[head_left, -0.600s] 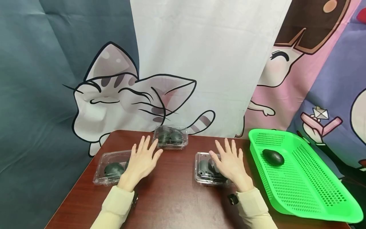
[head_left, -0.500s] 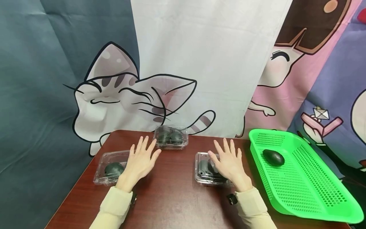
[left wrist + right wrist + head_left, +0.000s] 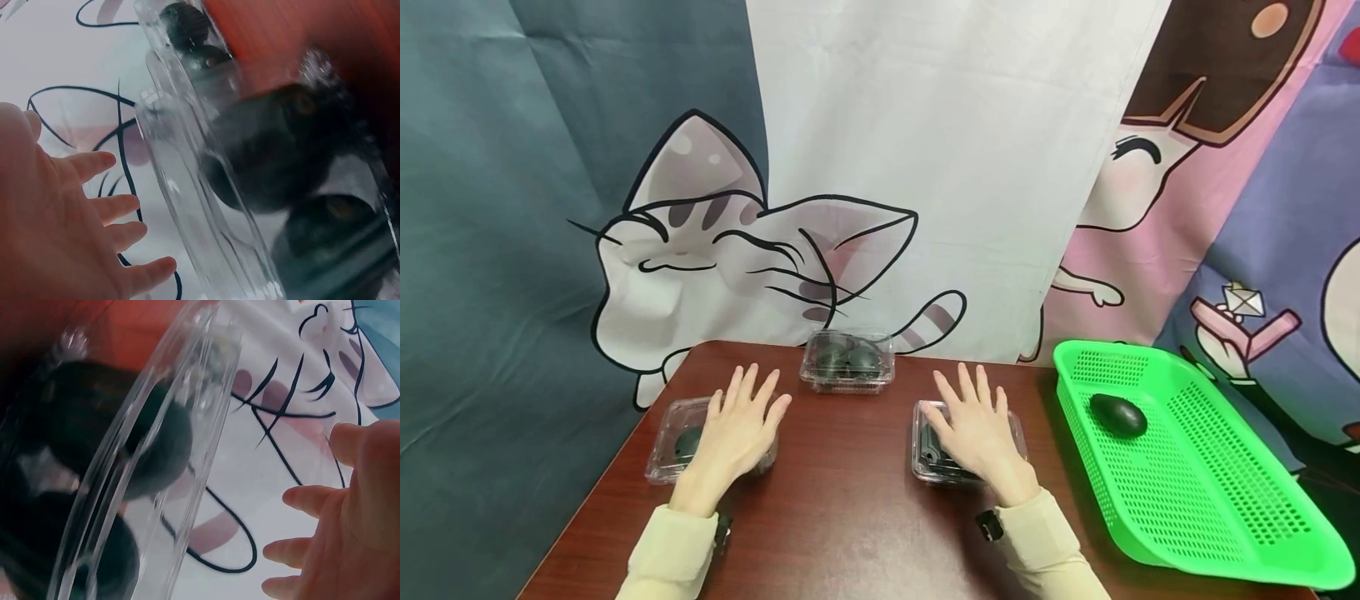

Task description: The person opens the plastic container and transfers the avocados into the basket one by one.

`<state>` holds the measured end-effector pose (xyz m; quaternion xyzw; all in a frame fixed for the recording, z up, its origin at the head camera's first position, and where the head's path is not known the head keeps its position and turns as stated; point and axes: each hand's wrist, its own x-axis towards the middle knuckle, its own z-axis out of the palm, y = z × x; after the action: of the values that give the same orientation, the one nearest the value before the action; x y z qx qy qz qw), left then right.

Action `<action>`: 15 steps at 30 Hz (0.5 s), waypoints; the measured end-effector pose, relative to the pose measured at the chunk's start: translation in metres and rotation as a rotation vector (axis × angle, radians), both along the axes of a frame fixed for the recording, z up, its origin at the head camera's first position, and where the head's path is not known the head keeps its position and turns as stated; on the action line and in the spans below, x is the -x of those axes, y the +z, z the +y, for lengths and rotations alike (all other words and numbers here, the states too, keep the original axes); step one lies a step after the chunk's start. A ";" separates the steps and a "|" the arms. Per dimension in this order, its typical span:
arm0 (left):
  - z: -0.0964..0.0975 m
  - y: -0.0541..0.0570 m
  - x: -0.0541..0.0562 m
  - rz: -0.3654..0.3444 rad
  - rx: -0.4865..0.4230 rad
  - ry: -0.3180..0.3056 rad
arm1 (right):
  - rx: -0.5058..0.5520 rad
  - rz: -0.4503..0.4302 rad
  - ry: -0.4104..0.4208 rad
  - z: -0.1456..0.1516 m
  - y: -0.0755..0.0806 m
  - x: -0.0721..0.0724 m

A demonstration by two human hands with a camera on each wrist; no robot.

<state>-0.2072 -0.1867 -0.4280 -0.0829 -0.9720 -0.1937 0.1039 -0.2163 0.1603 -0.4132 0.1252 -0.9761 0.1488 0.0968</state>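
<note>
My left hand (image 3: pixel 730 437) hovers palm down over a clear plastic clamshell box (image 3: pixel 661 450) on the left of the table, fingers straight and spread. In the left wrist view a gap shows between those fingers and the box, which holds dark green avocados (image 3: pixel 275 150). Over a second clear clamshell box (image 3: pixel 922 454) at centre right, my right hand (image 3: pixel 977 429) is spread the same way, covering part of it. Dark avocados (image 3: pixel 94 412) lie inside that box too, and the right wrist view shows the fingers apart from its lid. Neither hand holds anything.
A third clamshell box (image 3: pixel 847 362) with dark avocados stands at the table's back edge, near the printed curtain (image 3: pixel 962 167). To the right, a bright green perforated basket (image 3: pixel 1195 500) holds one loose dark avocado (image 3: pixel 1118 415). Brown tabletop (image 3: pixel 850 517) lies between the arms.
My left hand has moved left and slightly toward me, farther over the left box. My right hand has shifted left over its box. Boxes and basket stay where they were.
</note>
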 end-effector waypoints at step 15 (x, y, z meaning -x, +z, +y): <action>-0.039 -0.004 -0.015 -0.034 -0.057 0.066 | -0.035 0.015 0.119 -0.048 0.001 -0.004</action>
<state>-0.1926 -0.2259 -0.4318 -0.0446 -0.9700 -0.2189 0.0958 -0.2119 0.1123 -0.4124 0.1860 -0.9686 0.1361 0.0928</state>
